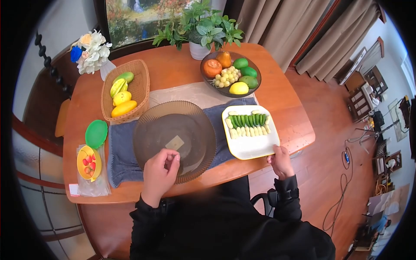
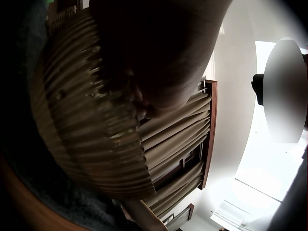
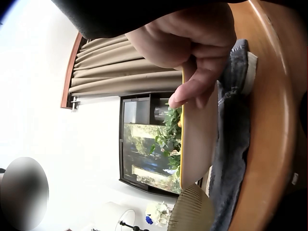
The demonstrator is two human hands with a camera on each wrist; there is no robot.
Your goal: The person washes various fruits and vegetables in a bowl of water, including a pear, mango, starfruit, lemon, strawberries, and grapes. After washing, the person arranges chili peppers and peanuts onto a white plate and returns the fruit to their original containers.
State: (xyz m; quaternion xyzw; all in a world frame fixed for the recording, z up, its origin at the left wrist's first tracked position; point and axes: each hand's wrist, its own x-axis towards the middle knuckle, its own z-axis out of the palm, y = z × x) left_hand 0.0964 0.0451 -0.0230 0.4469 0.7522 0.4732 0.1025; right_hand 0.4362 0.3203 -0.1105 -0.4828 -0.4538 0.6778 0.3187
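Observation:
My right hand [image 1: 281, 162] grips the near right corner of a white tray [image 1: 253, 145] with a yellow rim, its fingers bent round the edge. On the tray lie a row of slim green vegetables [image 1: 247, 120] and several pale peanut-shaped pieces [image 1: 247, 131]. My left hand [image 1: 161, 173] hovers over the near rim of a large smoky ribbed bowl [image 1: 145, 125], fingers curled and thumb close to the index finger, with nothing visible between them. Inside the bowl is a small pale rectangle [image 1: 175, 143]. In the left wrist view the hand is dark against the bowl's ribbed wall [image 2: 91, 125].
A wicker basket [image 1: 141, 82] of yellow and green fruit stands back left, a dark fruit bowl [image 1: 207, 86] back right. A green plate [image 1: 96, 134] and a yellow bowl [image 1: 80, 160] with red pieces lie left. Beneath the ribbed bowl spreads a blue-grey towel [image 1: 121, 151]. Flowers [image 1: 92, 54] and a plant [image 1: 203, 30] stand behind.

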